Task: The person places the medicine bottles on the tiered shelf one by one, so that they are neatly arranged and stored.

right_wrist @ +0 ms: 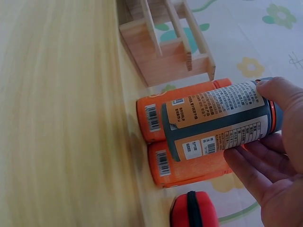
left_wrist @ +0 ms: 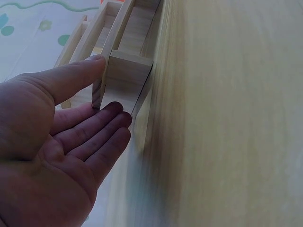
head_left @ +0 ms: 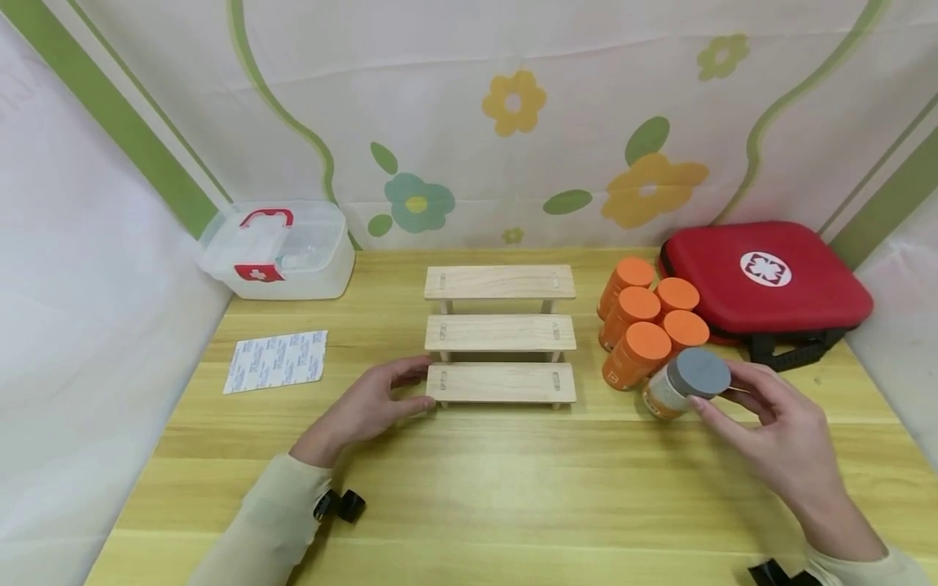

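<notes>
My right hand point(head_left: 787, 427) holds a grey-lidded bottle point(head_left: 685, 382) between thumb and fingers, slightly tilted. The right wrist view shows its printed orange and grey label point(right_wrist: 215, 120), and its base seems a little above the table. Several orange-lidded bottles point(head_left: 639, 350) stand upright in a cluster just behind and left of it. At the middle of the table stands a three-step wooden rack point(head_left: 501, 382). My left hand point(head_left: 374, 403) is at the rack's left end, thumb and fingertips touching the lowest step, its fingers point(left_wrist: 102, 142) loosely extended.
A red first-aid case point(head_left: 769, 277) with a black handle lies at the back right, beside the orange bottles. At the back left is a translucent first-aid box point(head_left: 315, 277). A printed white packet point(head_left: 277, 361) lies flat in front of it. Patterned cloth point(head_left: 454, 81) hangs behind the table.
</notes>
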`<state>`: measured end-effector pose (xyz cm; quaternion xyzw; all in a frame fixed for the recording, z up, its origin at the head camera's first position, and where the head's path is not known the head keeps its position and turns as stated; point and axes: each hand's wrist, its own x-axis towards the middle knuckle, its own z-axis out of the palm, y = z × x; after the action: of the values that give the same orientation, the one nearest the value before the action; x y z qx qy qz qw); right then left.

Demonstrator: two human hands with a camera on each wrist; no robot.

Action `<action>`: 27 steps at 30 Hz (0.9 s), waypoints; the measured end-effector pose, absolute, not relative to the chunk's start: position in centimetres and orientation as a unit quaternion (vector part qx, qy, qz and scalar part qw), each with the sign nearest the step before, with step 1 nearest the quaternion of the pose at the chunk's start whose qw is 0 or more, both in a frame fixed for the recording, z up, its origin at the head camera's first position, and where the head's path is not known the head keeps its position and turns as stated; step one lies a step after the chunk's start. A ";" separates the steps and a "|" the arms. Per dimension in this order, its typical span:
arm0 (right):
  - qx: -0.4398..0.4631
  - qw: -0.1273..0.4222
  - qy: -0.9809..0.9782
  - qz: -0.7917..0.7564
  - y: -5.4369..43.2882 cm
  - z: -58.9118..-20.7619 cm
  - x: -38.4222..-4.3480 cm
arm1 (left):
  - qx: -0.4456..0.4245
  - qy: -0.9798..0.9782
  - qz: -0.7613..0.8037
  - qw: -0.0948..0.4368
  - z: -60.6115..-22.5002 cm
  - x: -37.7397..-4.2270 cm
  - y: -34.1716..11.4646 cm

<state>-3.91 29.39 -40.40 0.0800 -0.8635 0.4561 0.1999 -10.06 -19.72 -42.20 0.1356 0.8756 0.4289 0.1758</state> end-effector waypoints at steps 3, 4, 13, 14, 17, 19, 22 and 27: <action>0.095 0.206 -0.857 0.464 29.1 -39.8 -3.8 | 0.141 0.875 0.429 0.175 -42.2 -10.0 -19.8; 0.103 0.209 -0.853 0.467 29.0 -39.6 -3.8 | 0.140 0.875 0.430 0.175 -42.2 -10.0 -19.8; 0.159 0.220 -0.839 0.471 28.0 -37.9 -4.0 | 0.140 0.877 0.424 0.175 -42.3 -10.1 -19.8; 0.161 0.218 -0.840 0.470 27.9 -37.7 -4.0 | 0.140 0.877 0.424 0.175 -42.3 -10.1 -19.8; 0.163 0.209 -0.843 0.469 27.4 -37.1 -4.1 | 0.141 0.879 0.421 0.174 -42.3 -10.1 -19.9; 0.165 0.205 -0.844 0.468 27.0 -36.6 -4.2 | 0.140 0.879 0.420 0.174 -42.3 -10.1 -19.9; 0.169 0.201 -0.844 0.469 26.3 -36.0 -4.5 | 0.140 0.879 0.421 0.174 -42.3 -10.1 -19.9; 0.186 0.200 -0.844 0.461 25.5 -35.3 -5.2 | 0.133 0.879 0.422 0.177 -42.2 -10.1 -19.7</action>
<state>-5.22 25.46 -35.29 0.1863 -0.8441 0.4611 0.2003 -10.15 -19.75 -42.20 0.1326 0.8793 0.4216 0.1773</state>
